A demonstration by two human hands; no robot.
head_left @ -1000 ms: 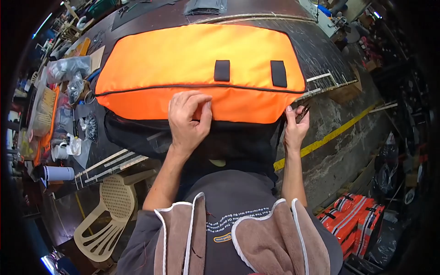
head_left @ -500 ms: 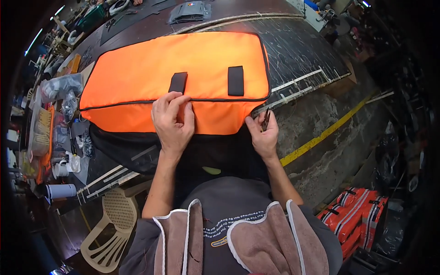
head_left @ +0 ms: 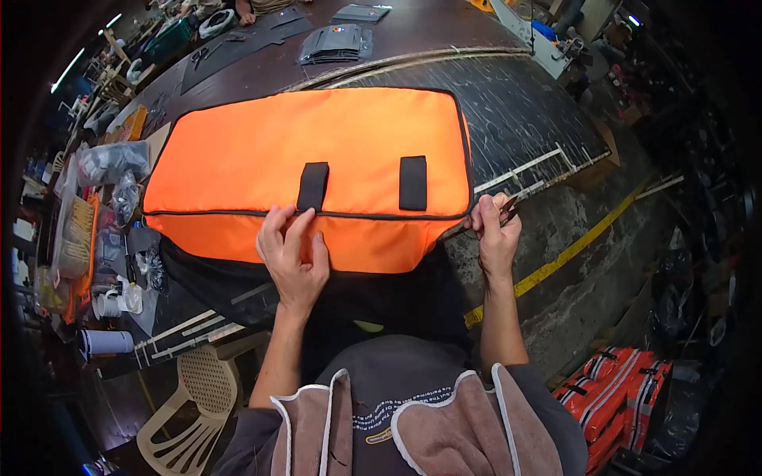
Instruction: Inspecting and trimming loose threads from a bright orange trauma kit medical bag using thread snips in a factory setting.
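Note:
A large orange fabric bag (head_left: 309, 143) with black piping lies in front of me at the table's near edge. Two black straps (head_left: 412, 183) show on its upper panel. My left hand (head_left: 292, 266) rests at the front piping below one strap, fingers spread, the fingertips touching the fabric. At the bag's right front corner, my right hand (head_left: 498, 230) is closed around small dark thread snips (head_left: 509, 210), whose tips poke out beside the fingers. Thumb and forefinger are pressed together near the corner; whether they also pinch a thread or fabric is too small to tell.
Grey packaged pieces (head_left: 336, 44) lie on the far table. Bins, plastic bags and a white mug (head_left: 105, 304) crowd the left side. A beige plastic chair (head_left: 208, 381) stands lower left; red bags (head_left: 607, 389) sit lower right. Another person's hand (head_left: 247, 17) shows at the far edge.
The bag sits lower in view. My right hand has moved right and slightly outward from the bag's corner, still holding the snips. My left hand stays at the front piping, fingers more spread.

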